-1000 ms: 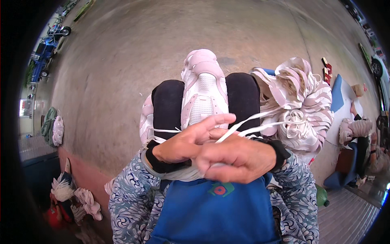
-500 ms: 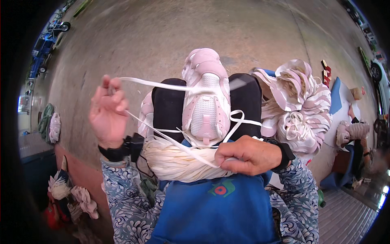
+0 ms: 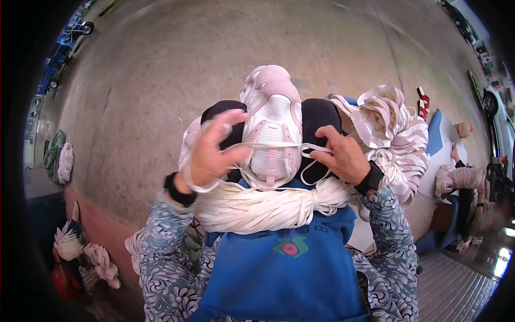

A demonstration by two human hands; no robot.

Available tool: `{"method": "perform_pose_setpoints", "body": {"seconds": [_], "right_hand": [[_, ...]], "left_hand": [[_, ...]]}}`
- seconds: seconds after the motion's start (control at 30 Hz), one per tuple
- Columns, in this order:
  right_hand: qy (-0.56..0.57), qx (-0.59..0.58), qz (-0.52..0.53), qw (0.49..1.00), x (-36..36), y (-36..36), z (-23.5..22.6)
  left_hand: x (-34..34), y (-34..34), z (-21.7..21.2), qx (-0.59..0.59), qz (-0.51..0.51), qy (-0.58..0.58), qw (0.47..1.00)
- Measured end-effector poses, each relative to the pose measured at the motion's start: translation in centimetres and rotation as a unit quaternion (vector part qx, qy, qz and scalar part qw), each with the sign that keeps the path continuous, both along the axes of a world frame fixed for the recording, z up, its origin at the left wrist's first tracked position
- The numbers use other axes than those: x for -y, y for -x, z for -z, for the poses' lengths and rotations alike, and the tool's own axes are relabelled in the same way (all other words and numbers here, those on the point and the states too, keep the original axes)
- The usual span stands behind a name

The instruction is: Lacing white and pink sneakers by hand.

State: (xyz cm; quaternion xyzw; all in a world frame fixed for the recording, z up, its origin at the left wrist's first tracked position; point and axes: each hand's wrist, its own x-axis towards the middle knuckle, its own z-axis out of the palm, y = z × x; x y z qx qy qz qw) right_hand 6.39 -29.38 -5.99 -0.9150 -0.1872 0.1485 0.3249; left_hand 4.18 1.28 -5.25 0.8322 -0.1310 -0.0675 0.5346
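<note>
A heap of pink shoe uppers (image 3: pixel 394 134) lay at three o'clock, a blue scooter (image 3: pixel 64 51) at ten, white lace bundles (image 3: pixel 86 255) at eight on concrete floor (image 3: pixel 161 70).

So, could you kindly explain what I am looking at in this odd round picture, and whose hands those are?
The picture comes from a wide fisheye camera worn on a person's head, looking down, so straight edges bend near the rim. The two bare hands belong to that person; their patterned sleeves come in from below, above a blue apron. A pale pink shoe rests on the knees, toe pointing away. The left hand and the right hand each grip a white lace stretched across the shoe. A thick bundle of white laces lies on the lap. To the right sits a pile of pink and white shoe parts, and beyond is a bare concrete floor.
</note>
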Motion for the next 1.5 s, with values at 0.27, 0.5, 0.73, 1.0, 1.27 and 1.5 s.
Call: {"method": "perform_pose_setpoints", "body": {"seconds": [0.27,0.5,0.73,1.0,1.27,1.5], "right_hand": [[0.067,0.090,-0.107,0.988,-1.7,-0.8,2.5],[-0.175,-0.120,0.009,0.977,-3.9,-0.6,-0.5],[-0.131,-0.172,-0.044,0.975,-3.5,-1.2,0.0],[-0.468,-0.018,-0.040,0.883,-1.7,-2.1,-6.2],[-0.166,-0.130,-0.048,0.976,0.6,-0.9,-3.5],[0.024,0.046,-0.028,0.998,5.6,-1.2,-0.1]], "left_hand": [[4.5,1.8,4.4,0.114,0.066,-0.215,0.968],[4.8,3.1,5.4,0.144,0.035,-0.212,0.966],[5.3,3.3,5.8,0.180,0.018,-0.205,0.962],[0.4,1.7,2.6,0.021,-0.088,0.124,0.988],[-4.7,3.6,-0.9,-0.146,0.002,0.009,0.989],[-5.2,3.6,0.4,-0.080,-0.034,-0.079,0.993]]}}
